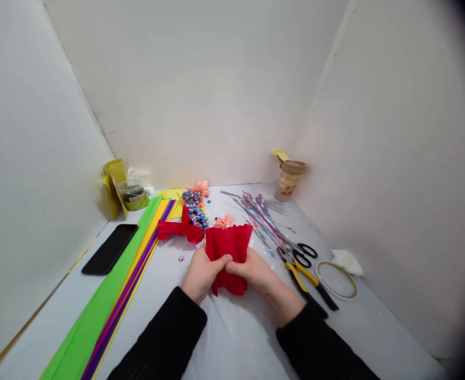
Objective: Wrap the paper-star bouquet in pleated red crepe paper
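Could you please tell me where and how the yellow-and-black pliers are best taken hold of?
Probably by the handles, from the near side: the pliers lie on the table with the handles spread and pointing towards the person, the head away. The right hand is nearer, but it holds the red paper, so it would likely need to let go first.

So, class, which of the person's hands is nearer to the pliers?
Right. The right hand holds the red paper, with the pliers lying to its right; the left hand holds the paper's other side, farther from the pliers.
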`<state>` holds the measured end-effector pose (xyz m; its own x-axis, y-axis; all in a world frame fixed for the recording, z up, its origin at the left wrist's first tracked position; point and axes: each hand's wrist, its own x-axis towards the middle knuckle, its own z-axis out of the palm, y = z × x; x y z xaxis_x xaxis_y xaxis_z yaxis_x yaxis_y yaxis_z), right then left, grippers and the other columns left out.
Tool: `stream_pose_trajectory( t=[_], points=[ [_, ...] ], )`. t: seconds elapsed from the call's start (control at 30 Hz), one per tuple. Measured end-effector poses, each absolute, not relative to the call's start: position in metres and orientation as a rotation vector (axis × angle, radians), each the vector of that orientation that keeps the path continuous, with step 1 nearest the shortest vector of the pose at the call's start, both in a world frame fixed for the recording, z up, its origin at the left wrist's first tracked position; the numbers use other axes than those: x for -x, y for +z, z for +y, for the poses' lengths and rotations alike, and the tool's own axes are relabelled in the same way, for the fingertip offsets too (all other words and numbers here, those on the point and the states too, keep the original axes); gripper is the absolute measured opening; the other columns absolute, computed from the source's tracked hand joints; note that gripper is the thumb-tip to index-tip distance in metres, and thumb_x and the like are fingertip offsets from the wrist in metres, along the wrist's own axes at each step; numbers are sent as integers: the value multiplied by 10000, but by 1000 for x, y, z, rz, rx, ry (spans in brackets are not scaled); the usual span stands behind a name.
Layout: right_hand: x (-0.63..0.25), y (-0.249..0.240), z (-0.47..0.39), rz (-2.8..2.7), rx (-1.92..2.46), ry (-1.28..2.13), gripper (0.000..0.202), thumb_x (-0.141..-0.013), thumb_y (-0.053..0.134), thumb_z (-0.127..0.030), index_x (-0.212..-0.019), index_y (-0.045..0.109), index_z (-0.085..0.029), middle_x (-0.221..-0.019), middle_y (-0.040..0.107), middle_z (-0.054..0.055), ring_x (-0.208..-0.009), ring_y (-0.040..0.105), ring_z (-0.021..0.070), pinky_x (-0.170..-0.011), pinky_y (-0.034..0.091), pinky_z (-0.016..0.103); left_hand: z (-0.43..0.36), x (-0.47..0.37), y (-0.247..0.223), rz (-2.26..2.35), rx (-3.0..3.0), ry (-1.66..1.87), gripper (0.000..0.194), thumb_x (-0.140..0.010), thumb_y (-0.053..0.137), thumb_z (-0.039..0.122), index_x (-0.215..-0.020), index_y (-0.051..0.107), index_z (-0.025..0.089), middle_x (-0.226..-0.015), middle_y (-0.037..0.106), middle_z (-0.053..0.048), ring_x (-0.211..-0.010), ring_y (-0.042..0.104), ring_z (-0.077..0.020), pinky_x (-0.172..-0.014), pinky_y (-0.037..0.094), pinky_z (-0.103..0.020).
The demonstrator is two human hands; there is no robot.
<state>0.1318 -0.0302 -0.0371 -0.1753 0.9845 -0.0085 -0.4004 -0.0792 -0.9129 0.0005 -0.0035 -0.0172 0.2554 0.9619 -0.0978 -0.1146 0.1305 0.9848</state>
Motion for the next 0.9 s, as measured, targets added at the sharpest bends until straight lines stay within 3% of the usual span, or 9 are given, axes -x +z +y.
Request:
stream_pose_trajectory(
  t=[0.2,0.43,0.67,0.9],
  points=[
    [-136,-45,-28,-915,928,1479,495,-637,803,-400,-1052,659,-173,-1053,707,114,-945,660,280,-875,483,429,-2,3,-16,760,-1038,1000,460,-658,769,266,-1060,598,122,-1061,702,-123,-937,660,-235,-826,511,-323],
    [-136,-50,-26,-836,948,1430,446,-662,774,-408,-1021,646,-177,-970,719,101,-878,676,281,-842,502,442,-1,3,-20,922,-960,990,496,-615,788,233,-1057,595,117,-942,731,-116,-814,684,-231,-735,540,-328],
    [-130,-45,-26,-887,865,1427,512,-685,737,-484,-1095,623,-200,-1076,699,101,-1021,640,287,-942,459,444,-5,-1,-18,900,-1003,959,491,-611,793,286,-1035,623,107,-984,722,-135,-910,674,-268,-826,525,-373],
    [-131,-46,-28,-845,855,1481,465,-661,785,-394,-1041,653,-160,-1005,716,120,-930,668,289,-875,489,441,-3,-3,-21,813,-895,1061,454,-687,721,344,-1082,599,159,-1035,704,-108,-990,644,-263,-903,479,-407]
  ],
)
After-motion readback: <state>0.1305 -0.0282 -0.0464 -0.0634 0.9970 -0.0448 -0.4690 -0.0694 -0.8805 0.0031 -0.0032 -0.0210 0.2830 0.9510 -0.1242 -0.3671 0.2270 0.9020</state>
